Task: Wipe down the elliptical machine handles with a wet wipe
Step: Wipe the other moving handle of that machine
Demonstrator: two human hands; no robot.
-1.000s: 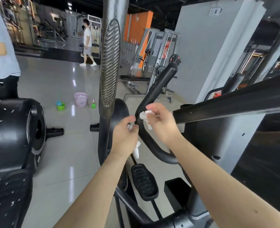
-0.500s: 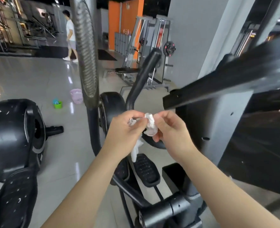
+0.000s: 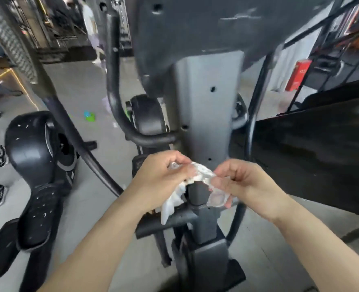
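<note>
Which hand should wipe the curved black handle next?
Probably the left hand: it holds most of the wet wipe and is nearer the curved handle; the right hand pinches one end.

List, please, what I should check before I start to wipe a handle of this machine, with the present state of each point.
1. Hold on the wet wipe by left hand and right hand: ok.
2. Wipe opened flat: not ok, it is bunched.
3. Wipe on a handle: not ok, it hangs before the grey column.
4. A curved black handle in view: ok.
5. Wipe damp enough: cannot tell.
</note>
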